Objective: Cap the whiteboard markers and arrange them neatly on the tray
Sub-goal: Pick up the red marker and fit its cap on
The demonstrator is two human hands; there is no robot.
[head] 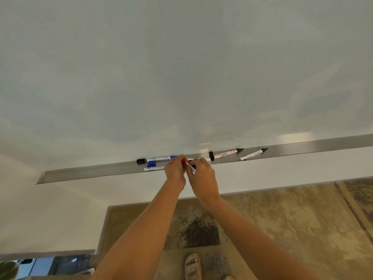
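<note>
Here my left hand [175,168] pinches a red cap [185,159] while my right hand [202,176] grips a marker [191,166] slanting up-left toward it, just above the tray [90,173]. Farther right, one uncapped marker [226,154] reads "MARKER", lying along the tray.

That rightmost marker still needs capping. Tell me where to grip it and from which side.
Grip the rightmost marker around the middle of its white barrel, coming from above and the front, since the whiteboard blocks the back. It lies flat and slanted on the tray, bare black tip pointing up-right, so keep fingers off that end. It lies nearest the right hand.
</note>
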